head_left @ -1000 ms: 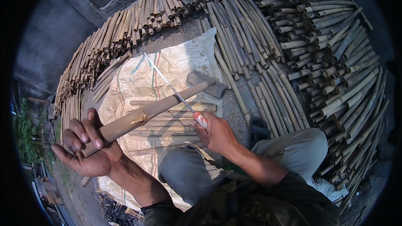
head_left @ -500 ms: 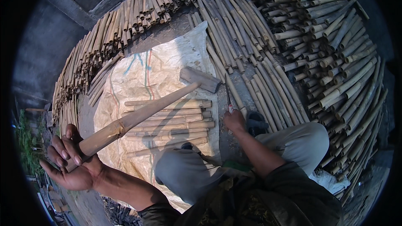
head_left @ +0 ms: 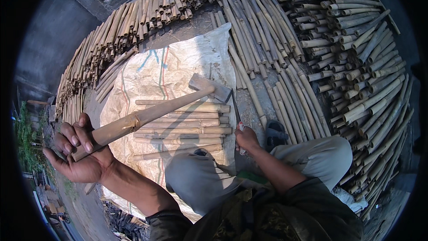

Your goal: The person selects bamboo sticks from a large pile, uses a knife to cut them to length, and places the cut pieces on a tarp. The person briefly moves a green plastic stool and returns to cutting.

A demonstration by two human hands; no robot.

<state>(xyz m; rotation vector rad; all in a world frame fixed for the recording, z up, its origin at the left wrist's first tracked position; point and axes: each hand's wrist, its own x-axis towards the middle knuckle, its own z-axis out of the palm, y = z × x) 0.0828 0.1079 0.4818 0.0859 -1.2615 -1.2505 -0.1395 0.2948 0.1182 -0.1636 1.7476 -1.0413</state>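
Observation:
My left hand [head_left: 82, 151] is closed round the near end of a bamboo pole [head_left: 149, 114], with the fingers curled over it. The pole slants up to the right, and a rough node ring shows along its length. Its far end is at the grey wooden block [head_left: 218, 91]; whether it rests on it I cannot tell. In my right hand [head_left: 247, 138] is a knife [head_left: 236, 112] with a narrow dark blade pointing away and a red and white handle. The blade's tip is beside the block. Several cut bamboo pieces [head_left: 189, 130] lie side by side beneath the pole.
A pale woven sack sheet [head_left: 187, 58] covers the ground under the bamboo pieces. Stacked bamboo [head_left: 129, 24] curves along the far left wall. More bamboo piles [head_left: 356, 62] rise on the right. My sandalled foot [head_left: 275, 134] is just right of the knife.
The left hand and the near end of the pole have risen a little. My right hand and the knife have shifted slightly left and down, as the view itself moves.

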